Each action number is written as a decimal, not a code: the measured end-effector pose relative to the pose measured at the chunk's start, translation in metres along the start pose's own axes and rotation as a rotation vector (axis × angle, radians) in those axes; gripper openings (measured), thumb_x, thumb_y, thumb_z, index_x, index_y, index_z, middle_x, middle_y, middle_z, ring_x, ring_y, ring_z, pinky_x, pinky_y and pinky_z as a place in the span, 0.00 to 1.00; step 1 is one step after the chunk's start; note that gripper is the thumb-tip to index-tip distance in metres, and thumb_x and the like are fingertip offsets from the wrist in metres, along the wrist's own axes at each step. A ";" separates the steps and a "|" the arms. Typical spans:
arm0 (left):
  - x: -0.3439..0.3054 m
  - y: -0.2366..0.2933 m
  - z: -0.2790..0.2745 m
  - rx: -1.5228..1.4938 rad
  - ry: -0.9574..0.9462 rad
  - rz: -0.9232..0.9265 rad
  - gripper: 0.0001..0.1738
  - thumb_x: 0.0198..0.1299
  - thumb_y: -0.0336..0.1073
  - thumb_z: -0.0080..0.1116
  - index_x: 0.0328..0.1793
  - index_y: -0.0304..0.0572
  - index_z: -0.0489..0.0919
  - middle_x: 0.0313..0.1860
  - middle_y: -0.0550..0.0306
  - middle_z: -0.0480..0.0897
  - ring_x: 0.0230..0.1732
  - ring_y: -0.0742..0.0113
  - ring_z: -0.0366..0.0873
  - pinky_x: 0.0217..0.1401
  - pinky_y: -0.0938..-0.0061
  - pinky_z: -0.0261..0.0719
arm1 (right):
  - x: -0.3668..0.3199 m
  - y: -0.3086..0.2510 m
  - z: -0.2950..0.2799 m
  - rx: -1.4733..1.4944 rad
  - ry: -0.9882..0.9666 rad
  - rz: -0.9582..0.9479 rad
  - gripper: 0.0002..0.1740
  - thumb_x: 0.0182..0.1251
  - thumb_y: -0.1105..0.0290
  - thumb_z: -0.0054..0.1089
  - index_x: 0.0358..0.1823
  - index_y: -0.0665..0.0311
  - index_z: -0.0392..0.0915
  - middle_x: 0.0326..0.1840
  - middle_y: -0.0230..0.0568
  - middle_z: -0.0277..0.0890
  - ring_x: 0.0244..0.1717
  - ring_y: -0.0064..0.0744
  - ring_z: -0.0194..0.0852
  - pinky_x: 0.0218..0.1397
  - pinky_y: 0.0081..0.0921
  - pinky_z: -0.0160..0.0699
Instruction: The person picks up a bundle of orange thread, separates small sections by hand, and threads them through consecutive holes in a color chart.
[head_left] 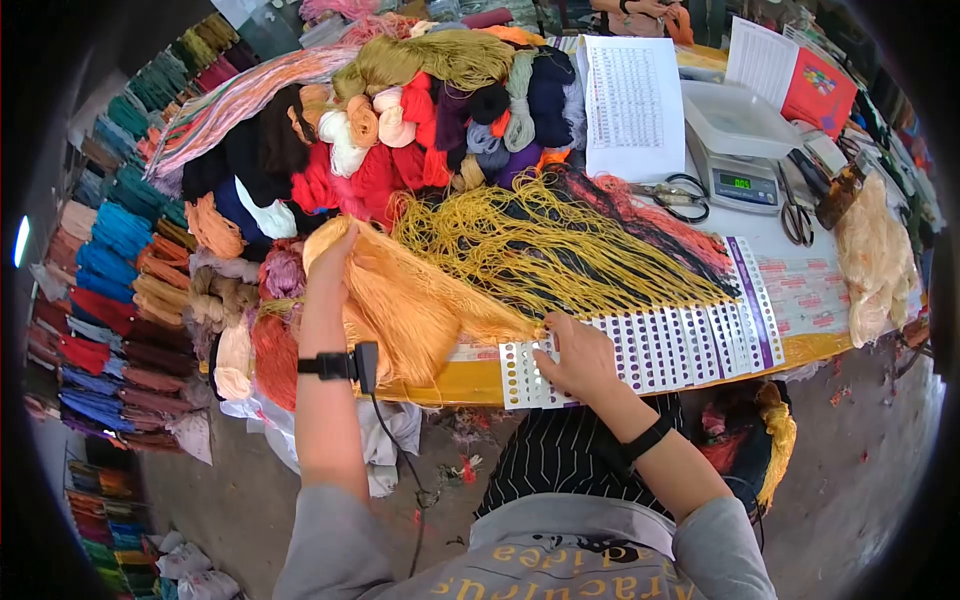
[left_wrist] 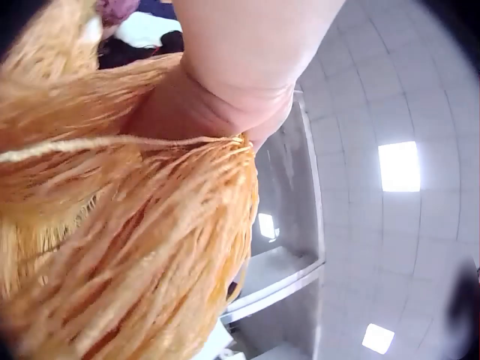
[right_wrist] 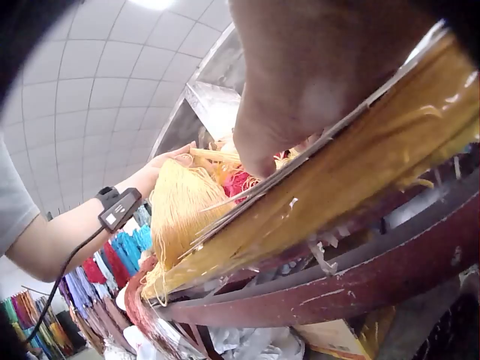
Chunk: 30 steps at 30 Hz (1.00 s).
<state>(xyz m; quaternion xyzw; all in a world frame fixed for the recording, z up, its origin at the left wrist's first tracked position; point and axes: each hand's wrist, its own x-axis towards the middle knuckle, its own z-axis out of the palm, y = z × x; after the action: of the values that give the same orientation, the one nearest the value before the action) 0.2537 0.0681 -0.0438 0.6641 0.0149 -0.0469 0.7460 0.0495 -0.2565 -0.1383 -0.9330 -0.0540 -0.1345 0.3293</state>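
A loose skein of orange yarn (head_left: 410,305) spreads across the front left of the table. My left hand (head_left: 332,265) grips it at its upper left end, fingers partly hidden by strands; in the left wrist view, yarn (left_wrist: 157,255) falls below the wrist. Toward the right the skein narrows to the top of a white punched card (head_left: 522,380). There my right hand (head_left: 582,358) has its fingers curled at the card's upper edge, thumb over the holes. More punched cards (head_left: 690,345) lie overlapping to the right, with mustard and dark yarn (head_left: 500,245) fanning from them.
Heaped colourful skeins (head_left: 390,160) fill the back left. A printed sheet (head_left: 632,105), scissors (head_left: 685,197), a scale (head_left: 738,182) with a clear tub (head_left: 740,120), and a plastic bag (head_left: 875,260) occupy the right. The table's tan front edge (right_wrist: 315,202) runs below my right hand.
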 end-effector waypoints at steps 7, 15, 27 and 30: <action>-0.042 -0.008 0.028 0.295 -0.221 -0.291 0.27 0.64 0.54 0.47 0.51 0.35 0.78 0.36 0.54 0.79 0.26 0.74 0.70 0.30 0.79 0.69 | 0.003 0.004 -0.009 0.118 -0.051 0.049 0.22 0.54 0.60 0.61 0.47 0.62 0.70 0.31 0.40 0.76 0.29 0.41 0.75 0.32 0.34 0.73; -0.134 -0.047 0.156 -0.483 -0.572 -0.457 0.19 0.63 0.40 0.50 0.49 0.30 0.76 0.50 0.50 0.75 0.36 0.71 0.73 0.40 0.78 0.73 | 0.004 -0.026 -0.042 0.596 0.152 0.132 0.10 0.59 0.75 0.59 0.43 0.66 0.75 0.34 0.39 0.72 0.30 0.28 0.70 0.33 0.23 0.70; -0.154 -0.040 0.187 -0.384 -0.484 -0.475 0.20 0.66 0.40 0.47 0.57 0.34 0.73 0.58 0.51 0.73 0.57 0.65 0.72 0.59 0.69 0.71 | 0.000 -0.031 -0.040 0.918 0.065 0.141 0.03 0.64 0.75 0.53 0.37 0.68 0.72 0.35 0.34 0.70 0.30 0.20 0.66 0.33 0.16 0.64; -0.146 -0.044 0.182 -0.484 -0.470 -0.503 0.21 0.66 0.41 0.46 0.59 0.34 0.71 0.53 0.50 0.76 0.51 0.65 0.76 0.54 0.71 0.74 | -0.001 -0.037 -0.052 1.122 -0.006 0.252 0.05 0.69 0.72 0.48 0.36 0.65 0.71 0.34 0.33 0.72 0.28 0.17 0.66 0.31 0.14 0.62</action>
<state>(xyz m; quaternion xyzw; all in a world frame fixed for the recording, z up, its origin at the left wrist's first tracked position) 0.0967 -0.1102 -0.0540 0.4167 0.0168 -0.3730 0.8288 0.0299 -0.2608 -0.0775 -0.6152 -0.0063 -0.0423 0.7872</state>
